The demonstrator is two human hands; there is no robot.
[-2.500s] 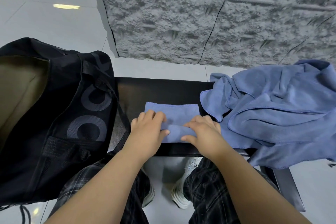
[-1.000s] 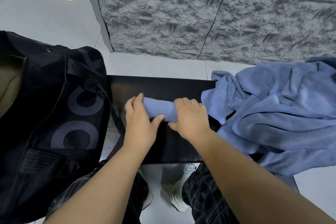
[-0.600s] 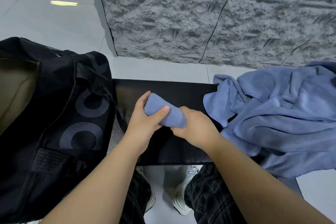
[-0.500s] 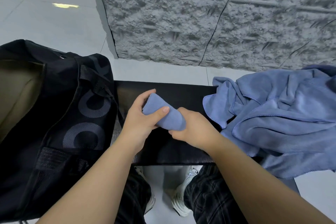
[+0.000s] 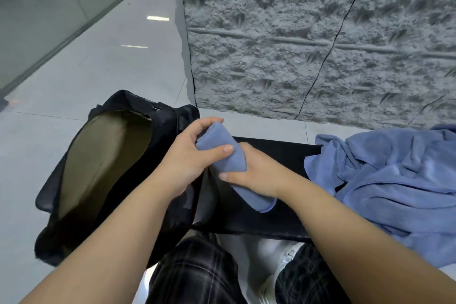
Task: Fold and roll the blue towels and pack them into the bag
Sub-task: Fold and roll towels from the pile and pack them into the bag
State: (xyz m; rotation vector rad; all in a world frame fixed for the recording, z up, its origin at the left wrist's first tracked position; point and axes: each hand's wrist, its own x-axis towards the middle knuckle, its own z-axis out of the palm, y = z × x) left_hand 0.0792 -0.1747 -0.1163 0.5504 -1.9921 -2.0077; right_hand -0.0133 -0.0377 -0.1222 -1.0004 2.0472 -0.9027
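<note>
rolled blue microfibre towel (image 5: 223, 153) is being clamped by both hands' curled fingers, risking unrolling if either grip is loosening near the open black bag (image 5: 108, 163).

Open black fabric bag (image 5: 118, 168) at left, beside low black bench (image 5: 271, 219); heap of loose blue towels (image 5: 394, 180) on bench's right end; rolled blue towel (image 5: 222, 153) held between, above bench's left end.

roll (image 5: 223, 153) blue | towel pile (image 5: 392, 187) blue, same shade | bag (image 5: 170, 128) black outside, olive-tan lining, faint grey print on its side | bench (image 5: 276, 155) black | trousers (image 5: 197, 271) dark plaid with pale lines | shoes (image 5: 283, 261) white | floor (image 5: 98, 69) pale grey glossy tiles | wall (image 5: 308, 32) grey, rough stone pattern, dark seams
</note>
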